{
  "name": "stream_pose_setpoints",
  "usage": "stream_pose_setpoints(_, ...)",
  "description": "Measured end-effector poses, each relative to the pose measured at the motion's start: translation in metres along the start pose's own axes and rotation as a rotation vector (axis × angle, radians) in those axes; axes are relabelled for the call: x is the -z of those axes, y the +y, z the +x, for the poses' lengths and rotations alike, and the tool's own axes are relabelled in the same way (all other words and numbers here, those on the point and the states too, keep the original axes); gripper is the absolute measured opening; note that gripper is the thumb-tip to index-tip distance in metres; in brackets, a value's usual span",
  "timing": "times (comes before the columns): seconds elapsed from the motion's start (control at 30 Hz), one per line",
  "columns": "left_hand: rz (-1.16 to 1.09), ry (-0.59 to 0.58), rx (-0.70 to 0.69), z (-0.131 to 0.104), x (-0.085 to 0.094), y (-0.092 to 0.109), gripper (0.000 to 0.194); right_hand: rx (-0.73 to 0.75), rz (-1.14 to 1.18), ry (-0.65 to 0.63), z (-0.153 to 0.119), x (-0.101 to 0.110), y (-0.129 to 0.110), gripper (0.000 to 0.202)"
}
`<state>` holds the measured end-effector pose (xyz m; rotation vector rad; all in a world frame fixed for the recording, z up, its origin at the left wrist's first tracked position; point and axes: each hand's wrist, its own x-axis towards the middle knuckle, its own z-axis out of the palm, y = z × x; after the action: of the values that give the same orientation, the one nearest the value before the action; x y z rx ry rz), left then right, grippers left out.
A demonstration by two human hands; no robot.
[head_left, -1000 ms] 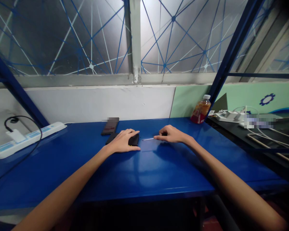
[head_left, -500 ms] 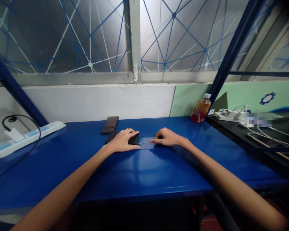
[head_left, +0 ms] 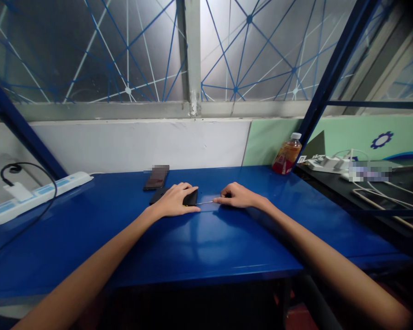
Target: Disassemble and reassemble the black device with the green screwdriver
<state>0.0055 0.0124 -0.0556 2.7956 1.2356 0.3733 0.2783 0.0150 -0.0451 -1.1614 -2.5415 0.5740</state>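
Observation:
A flat black object (head_left: pixel 190 198) lies on the blue table, partly hidden under my left hand (head_left: pixel 175 199), whose fingers and thumb grip it from above. From its right end a thin metal rod (head_left: pixel 205 202) runs across to my right hand (head_left: pixel 238 195). The fingertips of that hand are closed on the rod; the rest of what they hold is hidden. Behind my left hand lies a dark phone-like slab (head_left: pixel 157 178), partly blurred out.
On the blue table (head_left: pixel 206 252), a white power strip (head_left: pixel 41 198) with a black cable stands at the left. A bottle (head_left: pixel 287 155) is at the back right, beside a blue post. Farther right, a black surface (head_left: pixel 375 192) holds white cables and adapters.

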Motion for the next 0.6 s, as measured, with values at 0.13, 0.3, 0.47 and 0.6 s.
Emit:
stream_pose_setpoints(0.13,0.012,0.011,0.018,0.000,-0.001,0.001,0.081,0.007,0.011,-0.004,-0.001,0.002,-0.001,0.054)
stream_pose_setpoints(0.3,0.046,0.027,0.039,0.000,-0.002,0.001,0.080,-0.023,0.067,-0.075,-0.004,0.012,-0.002,0.045)
stream_pose_setpoints(0.47,0.051,0.038,0.034,0.000,-0.003,0.001,0.080,-0.005,0.099,-0.059,-0.005,0.013,0.001,0.038)
stream_pose_setpoints(0.6,0.055,0.037,0.025,0.000,-0.003,0.000,0.080,-0.012,0.157,-0.048,-0.005,0.008,0.000,0.039)
